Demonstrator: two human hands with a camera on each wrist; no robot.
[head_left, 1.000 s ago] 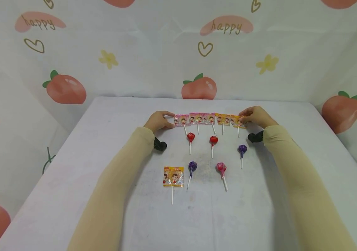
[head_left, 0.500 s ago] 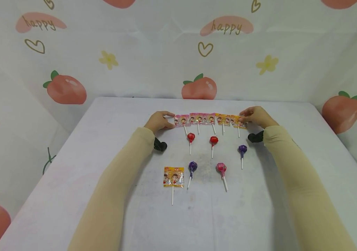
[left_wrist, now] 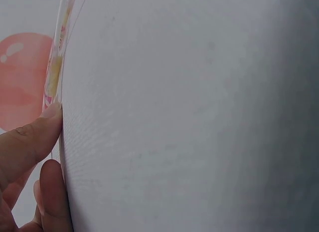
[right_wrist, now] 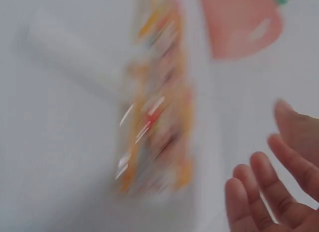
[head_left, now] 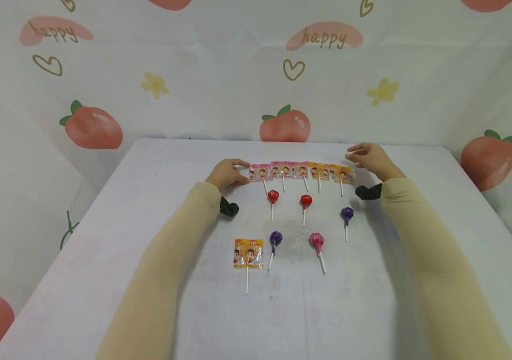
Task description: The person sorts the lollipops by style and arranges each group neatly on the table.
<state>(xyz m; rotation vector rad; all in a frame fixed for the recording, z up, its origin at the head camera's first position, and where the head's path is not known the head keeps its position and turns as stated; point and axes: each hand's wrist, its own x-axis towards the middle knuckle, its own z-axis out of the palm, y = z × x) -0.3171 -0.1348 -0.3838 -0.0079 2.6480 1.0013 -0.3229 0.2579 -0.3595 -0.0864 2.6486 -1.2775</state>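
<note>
In the head view, centre frame, our left hand (head_left: pixel 227 173) touches the left end of the wrapped lollipop row (head_left: pixel 301 170); our right hand (head_left: pixel 371 157) hovers spread beside its right end. The left wrist view shows fingertips (left_wrist: pixel 47 124) pressing a wrapper edge. The right wrist view shows loose fingers (right_wrist: pixel 269 192), holding nothing. These look light and crinkly; we'd grip the sticks.

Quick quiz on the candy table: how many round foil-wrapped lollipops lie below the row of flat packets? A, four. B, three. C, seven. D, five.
D: two red ones, two purple ones and one pink one lie on the table.
</note>
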